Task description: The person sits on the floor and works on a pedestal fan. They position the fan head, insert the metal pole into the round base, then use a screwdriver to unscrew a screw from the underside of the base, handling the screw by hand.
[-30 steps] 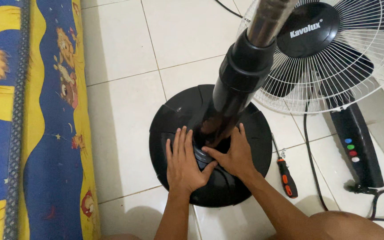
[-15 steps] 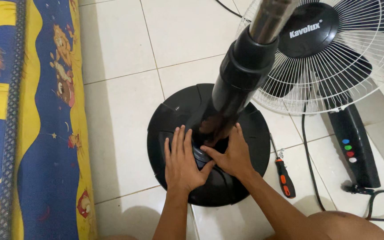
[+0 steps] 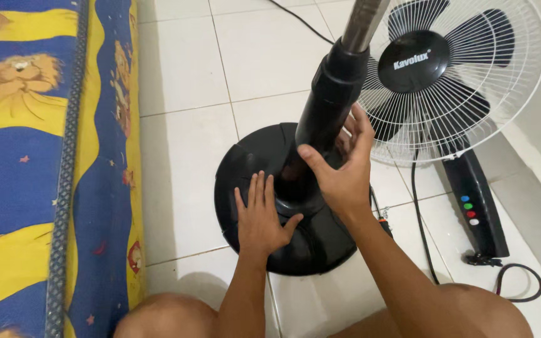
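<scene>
A: Where are the 2 hands?

B: The left hand lies flat on the round black fan base, fingers straight and together, its grip open and holding nothing. The right hand is higher, curled around the black stand column that rises from the base; thumb on the near side, fingers wrapped behind.

A: So the right grip is closed on the column?

B: It looks so, though the far fingers are partly hidden, so how tight it is I cannot tell.

A: And where does the base sit?

B: On the white tiled floor, directly under the left grip. The column tilts up toward the top edge, ending in a metal tube.

A: What lies around them?

B: To the right of the right grip, the fan head with its white wire guard and dark blades lies on the floor, touching the black control housing with 4 coloured buttons. A black cord runs past it. Well to the left of the left grip is a blue and yellow mattress with lion prints.
</scene>
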A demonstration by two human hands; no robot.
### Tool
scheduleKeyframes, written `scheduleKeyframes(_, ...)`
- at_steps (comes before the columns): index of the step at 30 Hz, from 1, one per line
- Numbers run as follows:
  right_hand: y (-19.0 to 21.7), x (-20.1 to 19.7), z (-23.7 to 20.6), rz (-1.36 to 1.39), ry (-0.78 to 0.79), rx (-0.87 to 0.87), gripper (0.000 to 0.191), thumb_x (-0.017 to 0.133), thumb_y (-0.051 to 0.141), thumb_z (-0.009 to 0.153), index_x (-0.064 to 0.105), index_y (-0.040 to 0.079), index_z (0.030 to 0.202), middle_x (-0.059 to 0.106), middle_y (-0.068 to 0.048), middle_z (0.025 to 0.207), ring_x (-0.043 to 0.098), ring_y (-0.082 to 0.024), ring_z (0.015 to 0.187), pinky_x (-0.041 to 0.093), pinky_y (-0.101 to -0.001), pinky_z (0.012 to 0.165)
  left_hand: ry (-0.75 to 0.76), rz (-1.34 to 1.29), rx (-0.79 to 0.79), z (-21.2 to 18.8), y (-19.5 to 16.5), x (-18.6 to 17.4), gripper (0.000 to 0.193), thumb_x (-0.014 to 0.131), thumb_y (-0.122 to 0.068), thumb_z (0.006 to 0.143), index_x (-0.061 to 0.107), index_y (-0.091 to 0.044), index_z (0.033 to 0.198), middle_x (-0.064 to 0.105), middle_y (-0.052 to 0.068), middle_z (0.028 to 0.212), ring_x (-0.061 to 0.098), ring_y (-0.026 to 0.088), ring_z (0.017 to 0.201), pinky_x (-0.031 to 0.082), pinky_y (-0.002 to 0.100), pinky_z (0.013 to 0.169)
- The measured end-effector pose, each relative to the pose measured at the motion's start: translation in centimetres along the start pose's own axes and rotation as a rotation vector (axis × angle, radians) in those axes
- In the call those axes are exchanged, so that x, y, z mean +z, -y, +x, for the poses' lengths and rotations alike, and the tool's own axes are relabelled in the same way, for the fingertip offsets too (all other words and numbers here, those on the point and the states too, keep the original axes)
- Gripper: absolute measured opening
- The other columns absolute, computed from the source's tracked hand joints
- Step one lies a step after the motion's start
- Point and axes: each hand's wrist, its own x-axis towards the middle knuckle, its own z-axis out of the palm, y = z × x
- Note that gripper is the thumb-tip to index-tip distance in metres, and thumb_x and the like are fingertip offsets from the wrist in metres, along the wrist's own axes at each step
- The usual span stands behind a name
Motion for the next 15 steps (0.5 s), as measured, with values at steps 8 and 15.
scheduleKeyframes(8,5.5,1.8,4.6,-0.143,-0.129,-0.178,0.088,0.090,0.022,0.088,0.031,0.000,0.149,0.056,-0.014,0.129,0.062,-0.021,0.115,0.055,-0.0357,0.100,-0.002,0.123,-0.171,-1.8,-1.9,0.2,0.105,0.053,-0.074,0.087,0.029,0.004,0.153,0.028,0.018,0.163,0.020,0.034,0.152,0.014,0.071,0.114)
scheduleKeyframes(15,5.8,2.8,5.6,-0.060,-0.180,-0.076,0.037,0.083,0.014,0.087,0.052,0.006,0.107,0.065,-0.001,0.082,0.065,-0.008,0.071,0.056,-0.0245,0.064,0.025,0.118,-0.175,-1.4,-2.2,0.1,0.106,0.053,-0.076,0.083,0.032,0.005,0.149,0.026,0.021,0.161,0.020,0.036,0.150,0.013,0.069,0.114)
